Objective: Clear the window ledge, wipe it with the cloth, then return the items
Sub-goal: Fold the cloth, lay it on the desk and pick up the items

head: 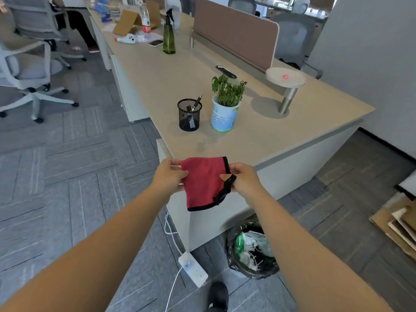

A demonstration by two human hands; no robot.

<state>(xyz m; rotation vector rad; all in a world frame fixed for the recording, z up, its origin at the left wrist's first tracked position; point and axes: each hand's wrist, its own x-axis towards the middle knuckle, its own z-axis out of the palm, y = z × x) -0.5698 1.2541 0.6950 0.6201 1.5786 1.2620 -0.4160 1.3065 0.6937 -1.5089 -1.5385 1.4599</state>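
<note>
**Red cloth held at the desk corner**

Both hands hold a red cloth [203,182] with black edging, just off the near corner of the desk [281,136]. The left hand [170,175] pinches its left edge; the right hand [244,179] grips the right edge, where the trim bunches. On the desk, beyond the cloth, a mesh pen cup [189,114] stands just beside a potted plant [226,104]. Farther back along the desk stands a green spray bottle [169,33]. Below the desk corner, on the floor, lie a power strip [193,269] and a lined bin [252,251].
</note>
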